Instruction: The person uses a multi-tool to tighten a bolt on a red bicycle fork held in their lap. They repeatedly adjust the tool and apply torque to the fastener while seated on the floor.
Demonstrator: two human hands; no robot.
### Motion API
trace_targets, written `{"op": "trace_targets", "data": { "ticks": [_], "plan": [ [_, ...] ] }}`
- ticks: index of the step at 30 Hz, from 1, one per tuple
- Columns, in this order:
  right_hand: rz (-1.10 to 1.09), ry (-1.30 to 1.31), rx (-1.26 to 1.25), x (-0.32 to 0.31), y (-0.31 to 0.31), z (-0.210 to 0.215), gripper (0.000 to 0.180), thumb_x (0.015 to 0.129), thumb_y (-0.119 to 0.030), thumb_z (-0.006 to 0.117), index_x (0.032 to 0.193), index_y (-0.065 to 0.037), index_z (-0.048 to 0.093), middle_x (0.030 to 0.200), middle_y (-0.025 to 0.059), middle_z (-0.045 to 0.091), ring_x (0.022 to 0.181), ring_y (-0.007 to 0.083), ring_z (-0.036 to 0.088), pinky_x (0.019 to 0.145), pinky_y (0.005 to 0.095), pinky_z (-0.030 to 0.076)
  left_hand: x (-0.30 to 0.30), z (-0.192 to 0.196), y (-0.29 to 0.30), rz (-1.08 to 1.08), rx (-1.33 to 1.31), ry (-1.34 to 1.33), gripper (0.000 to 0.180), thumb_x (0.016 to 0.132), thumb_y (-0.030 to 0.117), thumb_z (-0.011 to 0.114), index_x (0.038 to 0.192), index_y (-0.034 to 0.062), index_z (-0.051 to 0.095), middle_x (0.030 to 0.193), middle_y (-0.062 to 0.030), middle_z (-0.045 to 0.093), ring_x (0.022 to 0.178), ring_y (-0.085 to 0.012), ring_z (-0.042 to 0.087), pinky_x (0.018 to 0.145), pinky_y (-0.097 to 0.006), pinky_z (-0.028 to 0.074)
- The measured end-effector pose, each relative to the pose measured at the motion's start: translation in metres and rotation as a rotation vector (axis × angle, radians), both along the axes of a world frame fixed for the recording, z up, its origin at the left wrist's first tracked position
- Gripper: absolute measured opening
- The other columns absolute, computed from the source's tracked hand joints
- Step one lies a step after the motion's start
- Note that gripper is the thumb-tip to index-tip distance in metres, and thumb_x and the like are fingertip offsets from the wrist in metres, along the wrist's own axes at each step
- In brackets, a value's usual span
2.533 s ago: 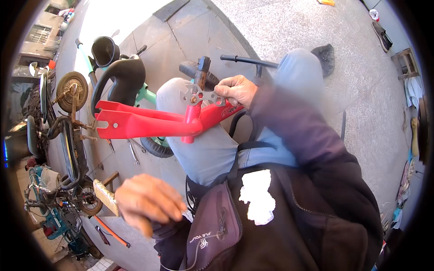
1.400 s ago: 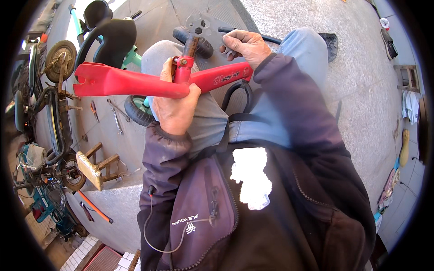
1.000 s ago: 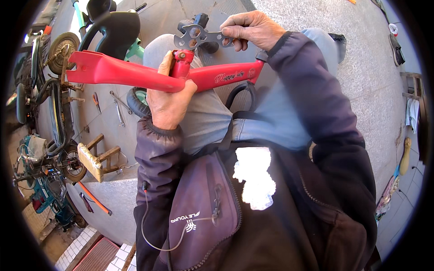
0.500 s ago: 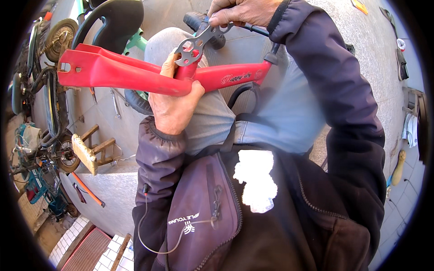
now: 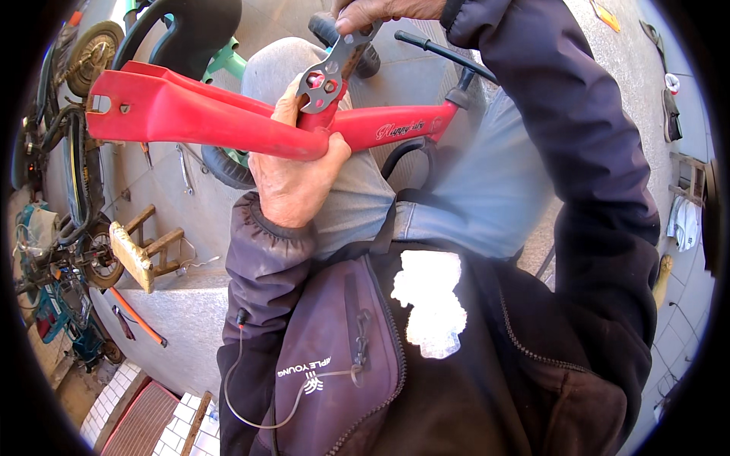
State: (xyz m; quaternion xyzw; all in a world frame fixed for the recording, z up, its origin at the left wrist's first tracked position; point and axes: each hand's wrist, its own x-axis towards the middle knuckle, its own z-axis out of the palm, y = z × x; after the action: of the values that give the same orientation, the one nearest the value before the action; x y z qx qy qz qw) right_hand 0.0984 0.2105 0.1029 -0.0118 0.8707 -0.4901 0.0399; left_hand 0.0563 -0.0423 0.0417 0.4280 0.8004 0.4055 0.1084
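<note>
Both hands are closed: my left hand [image 5: 293, 178] wraps the frame's [image 5: 217, 118] joint, over my left leg [image 5: 277, 61]; my right hand [image 5: 384, 11] pinches the wrench's [image 5: 336, 60] upper end. Held above the collar [image 5: 315, 120] a second ago, the wrench now overlaps it, seemingly fitted there, how snugly I cannot tell.

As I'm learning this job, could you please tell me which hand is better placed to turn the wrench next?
Probably the right hand: it grips the wrench by its upper end, while the left hand is wrapped around the red frame, seemingly steadying it.
</note>
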Motion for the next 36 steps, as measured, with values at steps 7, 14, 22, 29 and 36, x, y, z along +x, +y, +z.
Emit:
{"op": "trace_targets", "data": {
  "ticks": [7,14,22,29,36],
  "plan": [
    [0.034,-0.035,0.165,-0.008,-0.006,0.017,0.016,0.079,-0.014,0.068,0.085,0.000,0.071,0.066,0.0093,0.065,0.061,0.0144,0.062,0.059,0.0297,0.050,0.002,0.002,0.002,0.029,0.009,-0.003,0.054,0.065,0.012,0.069,0.116,0.0025,0.056,0.088,-0.0134,0.064,0.079,-0.0309,0.065,0.075,-0.040,0.051],
    [0.050,-0.020,0.189,-0.009,-0.005,0.017,0.016,0.079,-0.014,0.068,0.084,0.000,0.071,0.064,0.0097,0.064,0.060,0.0145,0.062,0.058,0.0297,0.049,0.003,0.005,0.002,0.037,0.000,0.002,0.052,0.065,0.012,0.068,0.115,0.0021,0.056,0.087,-0.0130,0.065,0.078,-0.0305,0.065,0.073,-0.040,0.051],
    [0.020,0.003,-0.004,-0.004,0.001,-0.002,0.012,0.081,-0.010,0.067,0.085,0.000,0.071,0.067,0.0064,0.066,0.061,0.0121,0.061,0.058,0.0275,0.049,0.004,0.006,0.003,0.031,0.034,0.063,0.054,0.064,0.013,0.069,0.115,0.0019,0.056,0.087,-0.0138,0.064,0.077,-0.0304,0.065,0.073,-0.039,0.051],
    [-0.017,0.041,-0.062,0.001,0.000,-0.009,0.013,0.082,-0.011,0.067,0.086,0.000,0.071,0.068,0.0053,0.066,0.063,0.0113,0.061,0.060,0.0268,0.049,0.003,0.002,0.003,0.050,0.009,0.014,0.053,0.064,0.013,0.069,0.115,0.0022,0.057,0.089,-0.0142,0.065,0.078,-0.0310,0.065,0.073,-0.040,0.052],
    [-0.125,0.082,-0.044,0.009,-0.008,-0.013,0.014,0.082,-0.013,0.067,0.087,0.000,0.070,0.068,0.0065,0.065,0.064,0.0109,0.060,0.061,0.0270,0.049,0.004,0.000,0.005,0.077,0.020,-0.017,0.053,0.065,0.012,0.069,0.116,0.0031,0.057,0.087,-0.0142,0.065,0.078,-0.0315,0.065,0.073,-0.040,0.051]
  ]
}}
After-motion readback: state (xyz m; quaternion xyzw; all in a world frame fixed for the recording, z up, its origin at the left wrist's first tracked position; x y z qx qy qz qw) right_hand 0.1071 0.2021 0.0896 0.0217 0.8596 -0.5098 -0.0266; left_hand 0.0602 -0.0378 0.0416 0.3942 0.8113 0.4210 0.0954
